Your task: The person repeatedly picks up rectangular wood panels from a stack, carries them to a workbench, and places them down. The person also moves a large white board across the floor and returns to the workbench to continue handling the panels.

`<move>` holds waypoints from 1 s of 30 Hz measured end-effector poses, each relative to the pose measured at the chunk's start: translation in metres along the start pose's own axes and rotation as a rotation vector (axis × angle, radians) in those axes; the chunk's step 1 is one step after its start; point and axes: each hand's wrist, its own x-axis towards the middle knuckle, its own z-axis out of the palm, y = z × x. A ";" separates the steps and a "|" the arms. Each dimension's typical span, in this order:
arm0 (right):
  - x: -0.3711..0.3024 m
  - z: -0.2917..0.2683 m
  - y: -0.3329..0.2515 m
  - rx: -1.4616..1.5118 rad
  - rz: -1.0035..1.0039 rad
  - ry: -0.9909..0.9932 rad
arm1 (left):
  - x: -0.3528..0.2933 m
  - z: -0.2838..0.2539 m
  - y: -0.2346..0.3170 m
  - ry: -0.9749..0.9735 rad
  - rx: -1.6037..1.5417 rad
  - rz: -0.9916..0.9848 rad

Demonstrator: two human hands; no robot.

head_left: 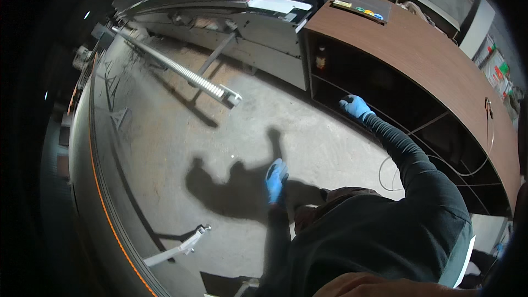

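Note:
My right hand [357,108], in a blue glove with dark fingertips, reaches to the front of a brown-topped cabinet [440,58]. Its fingers are curled in beside the lower shelf edge; whatever they may hold is hidden. A bottle [320,59] with a light cap stands on the upper shelf, beyond that hand. Over the concrete floor hangs my left hand [276,180], also blue-gloved, its fingers loosely extended and nothing visible in it.
A flat dark panel [361,6] with coloured stickers lies on the cabinet top. A cable with a clip [488,109] hangs down the cabinet front. A roller arm [181,71] juts from the long grey machine [269,44]. At lower left is a metal support leg [179,248].

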 end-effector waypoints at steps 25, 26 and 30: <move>0.389 -0.273 0.048 0.084 0.605 0.831 | 0.660 0.658 0.075 -0.659 1.453 0.445; 0.385 -0.272 0.048 0.190 0.626 0.835 | 0.656 0.654 0.079 -0.731 1.254 0.324; 0.346 -0.272 0.036 0.547 0.574 0.827 | 0.617 0.637 0.103 -0.723 0.906 0.050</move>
